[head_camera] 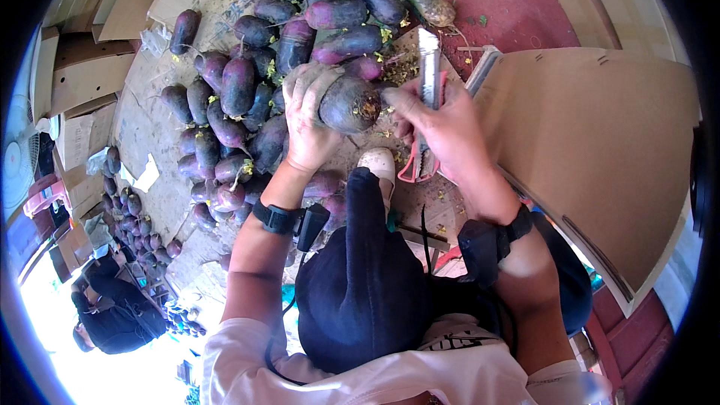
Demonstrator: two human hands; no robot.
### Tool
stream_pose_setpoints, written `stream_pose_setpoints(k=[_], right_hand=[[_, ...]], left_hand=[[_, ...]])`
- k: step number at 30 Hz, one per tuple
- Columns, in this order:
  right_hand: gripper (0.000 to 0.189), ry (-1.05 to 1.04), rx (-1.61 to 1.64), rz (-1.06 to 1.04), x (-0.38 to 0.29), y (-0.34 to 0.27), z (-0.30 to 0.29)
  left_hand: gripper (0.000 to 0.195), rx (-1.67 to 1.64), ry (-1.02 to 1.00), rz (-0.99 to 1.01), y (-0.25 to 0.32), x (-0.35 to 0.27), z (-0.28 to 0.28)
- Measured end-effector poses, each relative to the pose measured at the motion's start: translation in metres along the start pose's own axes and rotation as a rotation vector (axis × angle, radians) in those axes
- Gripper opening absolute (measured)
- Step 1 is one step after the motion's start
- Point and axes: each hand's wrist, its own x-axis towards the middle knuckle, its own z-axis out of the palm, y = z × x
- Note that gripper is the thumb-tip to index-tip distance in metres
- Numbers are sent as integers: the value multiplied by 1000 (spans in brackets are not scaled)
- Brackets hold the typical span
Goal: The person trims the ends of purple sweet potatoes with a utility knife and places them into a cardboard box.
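My left hand (pixel 310 115) grips a large dark purple radish (pixel 350 106) from its left side. The radish's rough, brownish-yellow end is turned towards my right hand (pixel 436 118). That hand is closed around a red-framed tool with a shiny metal blade (pixel 430 59), whose long end points away from me. Its red looped part sticks out below my palm. My right fingertips are close to the radish's end; whether they touch it I cannot tell. A heap of purple radishes (pixel 238 87) covers the floor beyond and left of my left hand.
At my right stands a large cardboard box (pixel 590 169). More cardboard boxes (pixel 90 84) line the left side. A smaller radish pile (pixel 135 225) and a seated person (pixel 121 309) are at lower left. My shoe (pixel 378 163) is just below the held radish.
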Motion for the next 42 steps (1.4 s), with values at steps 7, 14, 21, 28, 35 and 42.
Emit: stream_pose_setpoints(k=[7, 14, 21, 28, 35, 42], right_hand=[[30, 56, -151, -143, 11, 21, 11], [22, 157, 12, 174, 29, 61, -12], [14, 259, -33, 266, 70, 147, -26], [14, 478, -305, 46, 127, 207, -60], [58, 260, 37, -331, 76, 133, -8], [76, 86, 149, -660, -29, 2, 52]], left_hand=[[69, -22, -62, -78, 6, -1, -1], [73, -659, -128, -634, 11, -13, -3], [52, -1738, 158, -1259, -18, -27, 2], [52, -1724, 116, -1210, -20, -32, 3], [94, -1247, -43, -959, 8, -17, 2], [82, -761, -216, -358, 63, 30, -64]])
